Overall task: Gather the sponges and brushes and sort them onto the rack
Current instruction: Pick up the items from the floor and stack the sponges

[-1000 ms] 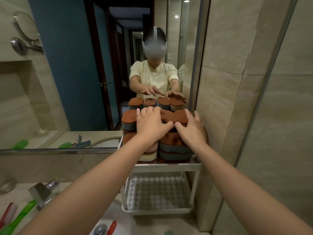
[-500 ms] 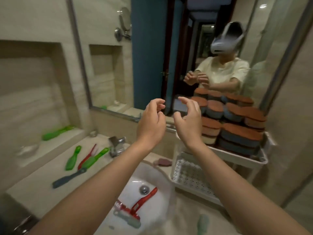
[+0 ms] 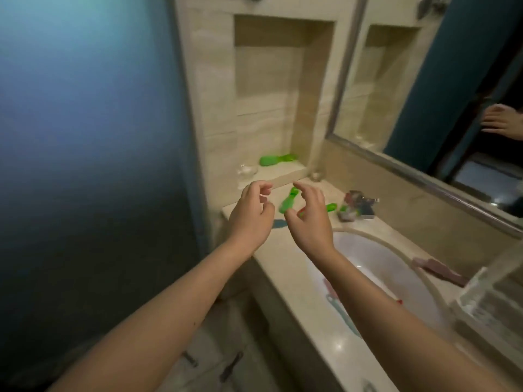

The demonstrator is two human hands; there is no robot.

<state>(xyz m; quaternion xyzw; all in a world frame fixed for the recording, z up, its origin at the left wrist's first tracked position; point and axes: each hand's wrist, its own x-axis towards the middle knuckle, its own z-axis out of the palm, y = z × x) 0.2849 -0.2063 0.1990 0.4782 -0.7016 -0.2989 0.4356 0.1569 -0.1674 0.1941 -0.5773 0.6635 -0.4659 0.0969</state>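
Fingers (image 3: 261, 188) of the left hand (image 3: 250, 219) are seen loosely curled, and those of the right hand (image 3: 310, 219) bent and spread; nothing is pinched by either. Both hands are held above the table (image 3: 297, 295), apart from it.

Nearest, a red and teal brush (image 3: 336, 304) is seen blurred in the sink (image 3: 390, 261), and the rack (image 3: 492, 295) is glimpsed at the right edge, well apart from the hands. Between the hands a green brush (image 3: 287, 203) lies on the table, with a blue handle (image 3: 278, 223) just below it and a second green handle (image 3: 331, 206) just right of the right hand.

A good pickup, it is judged, is made by lowering the fingers onto one handle per hand and closing them round the narrow part, so that neighbouring brushes are not knocked toward the sink. Farthest, another green brush (image 3: 276, 159) is left in the wall niche (image 3: 268, 80).
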